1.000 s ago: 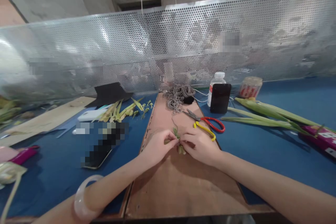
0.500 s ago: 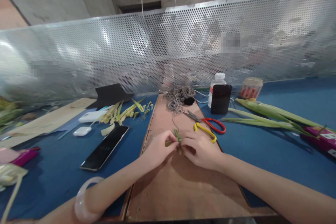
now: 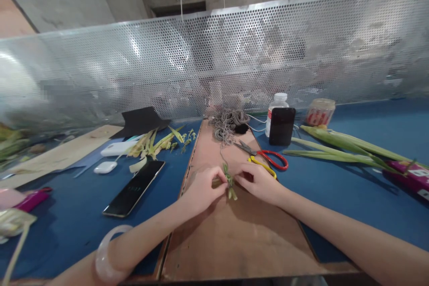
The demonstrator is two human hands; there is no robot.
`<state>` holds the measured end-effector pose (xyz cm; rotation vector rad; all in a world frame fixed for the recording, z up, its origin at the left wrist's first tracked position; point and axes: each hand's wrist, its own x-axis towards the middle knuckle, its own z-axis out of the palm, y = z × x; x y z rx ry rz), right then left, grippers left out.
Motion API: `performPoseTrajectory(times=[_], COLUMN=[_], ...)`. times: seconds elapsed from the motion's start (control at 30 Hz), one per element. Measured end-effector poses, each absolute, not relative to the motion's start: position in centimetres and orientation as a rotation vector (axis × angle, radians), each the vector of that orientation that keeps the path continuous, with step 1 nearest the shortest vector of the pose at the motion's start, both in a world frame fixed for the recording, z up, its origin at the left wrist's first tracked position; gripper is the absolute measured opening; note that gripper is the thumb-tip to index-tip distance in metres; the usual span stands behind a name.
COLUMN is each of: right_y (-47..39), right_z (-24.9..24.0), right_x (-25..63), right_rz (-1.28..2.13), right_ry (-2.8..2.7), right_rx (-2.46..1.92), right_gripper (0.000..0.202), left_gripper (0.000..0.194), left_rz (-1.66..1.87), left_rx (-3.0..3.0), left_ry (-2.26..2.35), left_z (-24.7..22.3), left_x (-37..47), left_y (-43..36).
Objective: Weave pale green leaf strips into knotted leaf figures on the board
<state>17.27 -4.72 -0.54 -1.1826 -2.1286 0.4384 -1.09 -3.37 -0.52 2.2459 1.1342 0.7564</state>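
Over the wooden board (image 3: pixel 234 241), my left hand (image 3: pixel 205 189) pinches a small green plant bundle (image 3: pixel 230 186) between thumb and fingertips. My right hand (image 3: pixel 259 183) is closed at the bundle's right side, its fingertips together; what they hold is too small to make out. A grey cord runs from the bundle up to a tangled grey yarn pile (image 3: pixel 229 125). Beyond my right hand lie red-handled scissors (image 3: pixel 273 159) and a yellow-handled tool (image 3: pixel 264 165), partly covered by that hand.
On the left lie a dark phone (image 3: pixel 134 189), a white case (image 3: pixel 105 167) and dry leaves (image 3: pixel 150 145). A white bottle (image 3: pixel 279 98), upright black phone (image 3: pixel 282 126), glass jar (image 3: pixel 321 112) and long green leaves (image 3: pixel 348 149) are on the right. A perforated metal screen (image 3: pixel 234 58) stands behind.
My right hand has shifted slightly right and up, showing more of the bundle's lower stems. It now covers more of the yellow handle. My left hand has hardly moved.
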Motion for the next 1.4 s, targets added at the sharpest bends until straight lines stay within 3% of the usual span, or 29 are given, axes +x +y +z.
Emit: performPoseTrajectory(times=[0.7, 1.4], right_y=[-4.32, -4.02], right_z=[-0.95, -1.05], right_x=[17.33, 17.12], right_rz=[0.61, 0.38], right_ry=[-2.192, -2.354], right_rx=[-1.039, -0.949], right_gripper=[0.006, 0.011], left_gripper=[0.001, 0.002], left_rz=[0.746, 0.766], left_rx=[2.411, 2.424], left_ry=[1.128, 1.142], left_z=[-0.33, -0.28], left_x=[-0.99, -0.95], left_y=[-3.3, -3.36])
